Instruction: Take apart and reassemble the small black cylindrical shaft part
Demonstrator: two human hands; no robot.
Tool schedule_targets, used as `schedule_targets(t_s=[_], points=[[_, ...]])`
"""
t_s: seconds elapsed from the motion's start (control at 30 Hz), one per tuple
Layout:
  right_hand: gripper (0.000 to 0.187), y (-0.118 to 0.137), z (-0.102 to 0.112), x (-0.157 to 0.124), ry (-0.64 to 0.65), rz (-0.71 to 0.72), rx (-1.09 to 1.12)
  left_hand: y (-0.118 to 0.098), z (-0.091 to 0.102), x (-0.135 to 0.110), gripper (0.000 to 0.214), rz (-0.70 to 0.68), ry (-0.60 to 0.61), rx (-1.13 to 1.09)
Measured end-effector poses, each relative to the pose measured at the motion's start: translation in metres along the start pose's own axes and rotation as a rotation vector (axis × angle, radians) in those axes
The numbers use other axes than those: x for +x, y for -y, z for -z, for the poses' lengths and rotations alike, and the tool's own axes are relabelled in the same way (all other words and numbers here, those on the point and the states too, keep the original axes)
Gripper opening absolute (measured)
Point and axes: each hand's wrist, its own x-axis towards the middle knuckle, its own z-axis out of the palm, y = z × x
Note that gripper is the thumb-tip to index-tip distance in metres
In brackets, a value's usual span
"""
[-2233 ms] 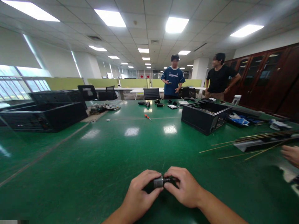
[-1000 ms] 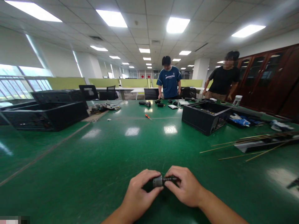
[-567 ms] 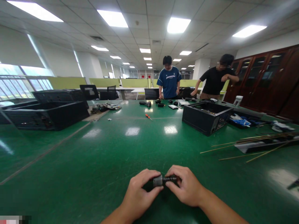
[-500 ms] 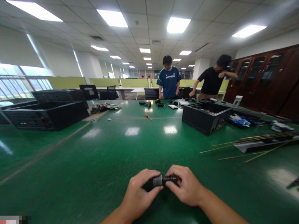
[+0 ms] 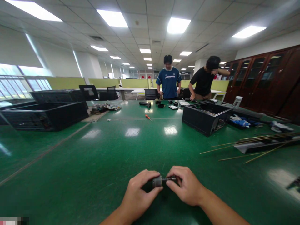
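Low over the green table (image 5: pixel 98 162), both my hands grip one small part. My left hand (image 5: pixel 138 195) is curled around a short grey metal cylinder (image 5: pixel 157 181). My right hand (image 5: pixel 186 186) pinches a thin dark threaded shaft (image 5: pixel 170 179) that sticks out of the cylinder's right end. What lies under my palms is hidden.
An open black computer case (image 5: pixel 205 117) stands at the right, another black case (image 5: pixel 44 114) at the left. Thin wooden sticks (image 5: pixel 253 145) lie at the right. An orange screwdriver (image 5: pixel 147 117) and small tools lie far off. Two people (image 5: pixel 168 81) stand at the far edge.
My hands have stayed in place on the small part. The person in black has leaned left toward the table. A hand at the right edge has gone from view.
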Motion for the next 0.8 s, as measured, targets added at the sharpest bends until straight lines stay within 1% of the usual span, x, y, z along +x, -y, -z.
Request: schedule_targets(t_s=[0.13,0.27,0.43,0.73,0.8], points=[[0.007,-0.0022,-0.0001,-0.0011,-0.007,0.005,-0.007,0.0004,0.0003,0.0007,0.033,0.0,-0.009,0.001],[0.009,-0.0023,0.0007,-0.001,-0.01,-0.007,-0.008,0.0006,0.0008,0.001,0.032,0.001,-0.026,0.009],[0.012,-0.002,0.0013,-0.001,-0.008,-0.019,-0.003,0.0003,0.001,0.001,0.033,0.004,-0.018,0.006],[0.004,-0.0064,0.0039,0.0001,-0.009,-0.043,-0.017,0.002,0.0008,0.0003,0.034,0.018,-0.009,0.006],[0.006,-0.0068,0.0044,0.0008,-0.003,-0.048,-0.014,0.0018,0.0008,0.0004,0.033,0.029,-0.008,0.003]])
